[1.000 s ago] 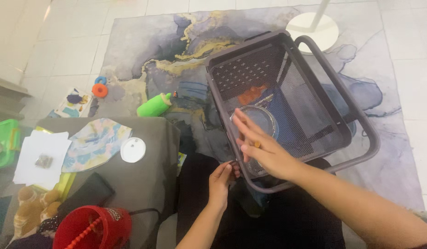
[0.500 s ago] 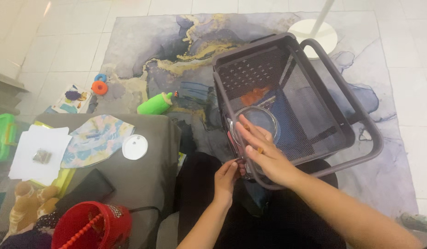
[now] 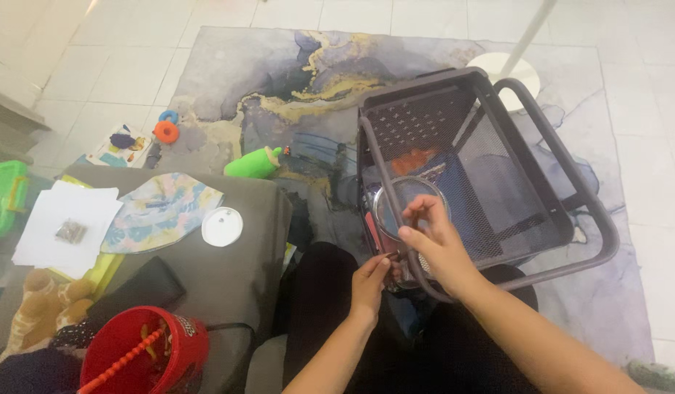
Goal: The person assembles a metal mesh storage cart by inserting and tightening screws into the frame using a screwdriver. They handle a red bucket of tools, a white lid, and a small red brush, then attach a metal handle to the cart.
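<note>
Right hand (image 3: 433,246) curls over the near rim of the dark grey mesh metal cart basket (image 3: 490,175), fingers pinching the clear round glass jar (image 3: 409,211) just inside, while left hand (image 3: 370,276) pinches its lower side.

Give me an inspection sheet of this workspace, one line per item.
Surface: grey cushioned seat beside a marbled rug on pale tiles.
Job's things: clear glass jar inside the grey mesh cart, at its near rail.
Clutter: white lid, floral cloth, white papers, red bucket, green toy.
Grippers: right hand on the jar's rim; left hand pinching at the cart's rail just below.
Cables: a dark cord by the bucket.
Surroundings: white round stand base behind the cart.
</note>
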